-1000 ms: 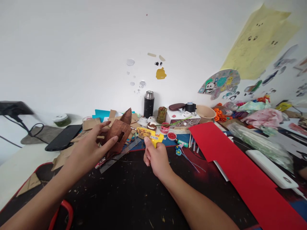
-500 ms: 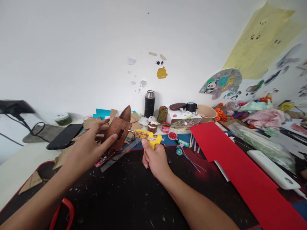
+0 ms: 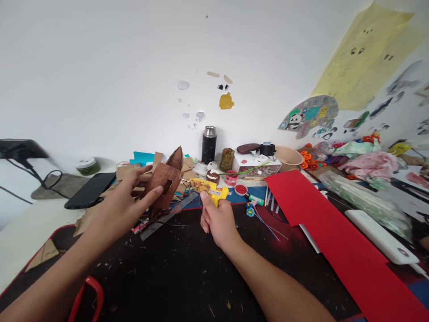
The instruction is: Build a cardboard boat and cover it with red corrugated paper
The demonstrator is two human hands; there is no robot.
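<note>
The left hand (image 3: 122, 208) is raised, clamped on a brown cardboard model (image 3: 164, 185), thumb in front. Just right, the right hand (image 3: 217, 221) grips a glue gun (image 3: 209, 190) aimed at it. Below lies the cluttered dark surface (image 3: 181, 268); white wall (image 3: 134, 67) behind.

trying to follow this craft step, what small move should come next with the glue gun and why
Probably bring the glue gun nozzle left to the brown cardboard piece. The left hand holds the piece up, the right hand grips the gun, and a small gap separates them.
</note>
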